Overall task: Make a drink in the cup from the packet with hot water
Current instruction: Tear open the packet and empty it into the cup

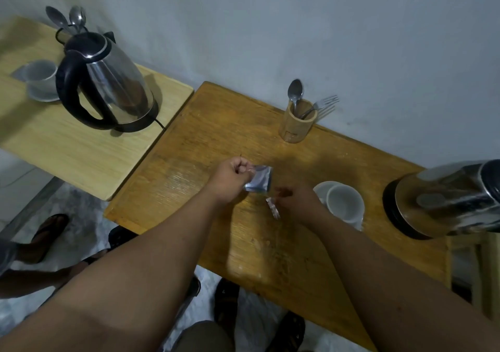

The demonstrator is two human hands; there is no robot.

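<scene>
The darker wooden worktop [216, 124] butts against the wall along its far edge and meets a paler second worktop [67, 146] at about nine o'clock, with bare wood open between the hands and the near edge. Over its middle, the left hand [230, 178] pinches the silvery packet [259, 178] by its left end between thumb and curled fingers, the packet's long axis running roughly from ten o'clock to four, just above the wood. The right hand [295, 200], at four o'clock from it, pinches a small torn-off strip [273, 208] in narrowed fingers. Just beside that hand at three o'clock stands the white cup [345, 202] on its saucer [320, 189]; its inside looks empty. A steel kettle [446, 197] sits on its base farther toward three o'clock. A bamboo holder [296, 124] at one o'clock holds a spoon [295, 91] and a fork [322, 104]. The paler worktop carries another kettle [108, 81] and another cup [40, 74].
</scene>
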